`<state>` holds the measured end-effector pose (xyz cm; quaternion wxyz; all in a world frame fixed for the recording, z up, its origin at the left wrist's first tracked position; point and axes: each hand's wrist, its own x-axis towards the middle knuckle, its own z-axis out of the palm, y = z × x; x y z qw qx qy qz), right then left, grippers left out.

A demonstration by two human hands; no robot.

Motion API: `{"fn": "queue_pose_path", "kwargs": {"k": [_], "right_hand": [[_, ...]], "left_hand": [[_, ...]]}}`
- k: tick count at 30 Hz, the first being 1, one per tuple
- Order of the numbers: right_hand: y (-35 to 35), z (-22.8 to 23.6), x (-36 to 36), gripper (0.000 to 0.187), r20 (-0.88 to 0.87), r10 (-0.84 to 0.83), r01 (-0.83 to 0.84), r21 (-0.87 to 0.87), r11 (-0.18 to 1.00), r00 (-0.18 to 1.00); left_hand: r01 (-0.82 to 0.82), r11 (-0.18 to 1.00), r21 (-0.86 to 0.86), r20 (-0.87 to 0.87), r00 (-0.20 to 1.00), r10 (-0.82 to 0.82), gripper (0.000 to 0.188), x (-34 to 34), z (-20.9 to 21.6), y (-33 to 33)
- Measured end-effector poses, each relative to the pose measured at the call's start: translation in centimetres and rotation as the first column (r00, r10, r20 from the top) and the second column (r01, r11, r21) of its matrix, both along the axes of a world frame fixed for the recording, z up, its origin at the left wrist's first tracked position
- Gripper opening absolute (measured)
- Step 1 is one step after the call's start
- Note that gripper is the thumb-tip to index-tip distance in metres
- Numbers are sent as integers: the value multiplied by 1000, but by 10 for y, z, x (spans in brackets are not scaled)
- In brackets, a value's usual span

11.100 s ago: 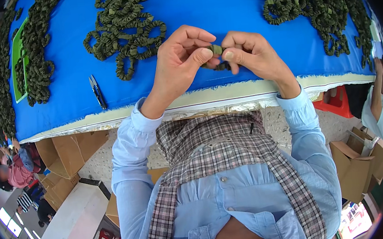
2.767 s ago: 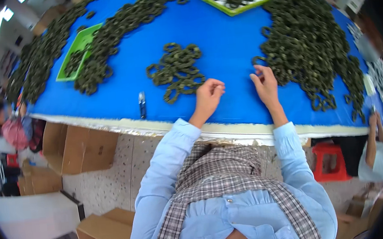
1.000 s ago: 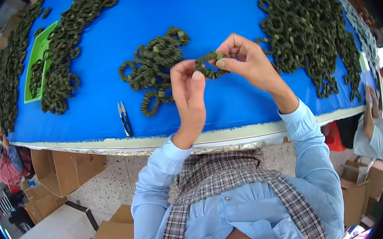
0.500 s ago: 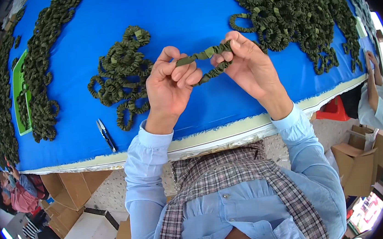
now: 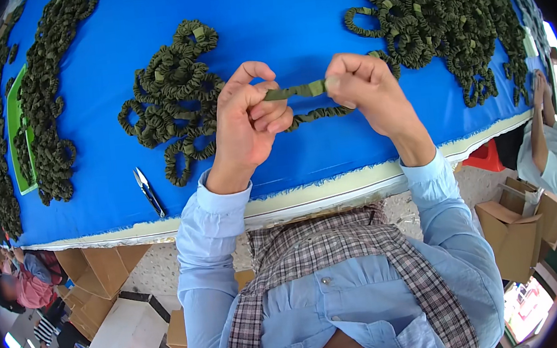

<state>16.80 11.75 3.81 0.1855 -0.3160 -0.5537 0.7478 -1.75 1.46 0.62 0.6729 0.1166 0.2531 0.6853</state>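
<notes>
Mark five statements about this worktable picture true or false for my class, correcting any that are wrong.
1. The left hand and the right hand hold a dark green gathered loop between them. True.
2. The snips lie to the right of the right hand. False: they lie to the left of the left hand.
3. The pile at the right is larger than the pile beside the left hand. True.
4. The cloth on the table is red. False: it is blue.
5. The person's apron is plain. False: it is checked.
</notes>
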Motion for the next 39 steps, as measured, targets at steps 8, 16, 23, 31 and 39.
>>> {"fn": "queue_pose_path", "kwargs": {"k": [8, 16, 23, 31, 39], "right_hand": [[-8, 0, -7, 14, -140, -69, 41, -194, 980, 988], [-8, -5, -9, 14, -173, -72, 35, -209, 977, 982], [11, -19, 3, 16, -317, -117, 21, -289, 957, 941], [-5, 6, -3, 9, 82, 97, -109, 145, 983, 992], [-3, -12, 1, 14, -245, -95, 52, -174, 983, 965]], "left_hand": [[-52, 998, -21, -802, 597, 14, 28, 22, 18, -2], [-162, 987, 14, -869, 487, 92, 13, 27, 19, -5], [-83, 993, -88, -760, 650, -13, 10, 15, 25, -4], [1, 1000, -7, -602, 798, -5, 22, 3, 19, -5], [21, 1000, 16, -511, 860, -10, 21, 7, 17, -5]]}}
